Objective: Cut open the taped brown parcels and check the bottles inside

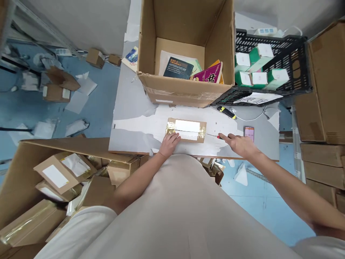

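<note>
A small flat cardboard box (185, 138) lies on the worktable, with clear tape at both ends, a white label on top and a slit or seam running lengthwise. My left hand (169, 144) holds its near left corner, fingers over the top. To the right of the box, my right hand (239, 144) is closed round a screwdriver (219, 136) with a red and dark handle. Its thin shaft points left at the box's right end; I cannot tell whether the tip touches. Most of the handle is hidden in my fingers.
Behind stands a large open carton (185, 88) with several books inside. A black crate (299, 84) holds green-and-white boxes. A yellow-and-black cutter (226, 112) and a phone (249, 133) lie on the table (129, 122). At lower left, a big carton (27, 158) contains several parcels.
</note>
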`<control>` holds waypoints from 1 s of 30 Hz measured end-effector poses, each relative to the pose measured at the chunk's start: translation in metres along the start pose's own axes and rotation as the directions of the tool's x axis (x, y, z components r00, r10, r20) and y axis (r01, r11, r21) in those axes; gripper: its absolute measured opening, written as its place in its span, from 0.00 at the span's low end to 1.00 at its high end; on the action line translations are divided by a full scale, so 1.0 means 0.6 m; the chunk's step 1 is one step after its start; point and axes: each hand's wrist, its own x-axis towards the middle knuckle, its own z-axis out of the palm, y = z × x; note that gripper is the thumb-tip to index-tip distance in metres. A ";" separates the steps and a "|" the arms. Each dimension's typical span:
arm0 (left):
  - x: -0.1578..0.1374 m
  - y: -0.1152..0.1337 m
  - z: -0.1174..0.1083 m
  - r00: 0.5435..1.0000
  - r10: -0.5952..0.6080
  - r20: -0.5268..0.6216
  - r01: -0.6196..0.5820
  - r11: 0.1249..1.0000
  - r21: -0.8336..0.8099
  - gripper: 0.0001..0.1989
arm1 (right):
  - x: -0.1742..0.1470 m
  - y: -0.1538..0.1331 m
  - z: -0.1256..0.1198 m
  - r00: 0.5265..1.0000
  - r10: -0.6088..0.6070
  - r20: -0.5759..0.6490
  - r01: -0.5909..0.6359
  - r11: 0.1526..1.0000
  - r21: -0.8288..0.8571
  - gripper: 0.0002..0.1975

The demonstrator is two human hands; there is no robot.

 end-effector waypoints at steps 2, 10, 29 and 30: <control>0.009 0.005 -0.014 0.999 0.001 0.038 -0.002 1.000 0.028 0.13 | -0.014 0.010 0.031 0.995 0.074 -0.064 -0.060 0.977 0.203 0.26; 0.081 0.003 -0.080 0.969 0.000 0.246 -0.036 0.989 0.143 0.40 | 0.025 -0.084 0.118 0.961 0.274 0.046 -0.098 0.177 0.979 0.35; 0.129 -0.022 -0.061 0.961 -0.059 0.270 0.032 0.994 0.102 0.60 | 0.060 -0.074 0.104 0.993 0.047 0.105 -0.109 0.092 0.990 0.30; 0.128 -0.023 -0.060 0.962 -0.055 0.269 0.028 0.995 0.101 0.59 | 0.059 -0.075 0.105 0.993 0.015 0.119 -0.120 0.120 0.986 0.29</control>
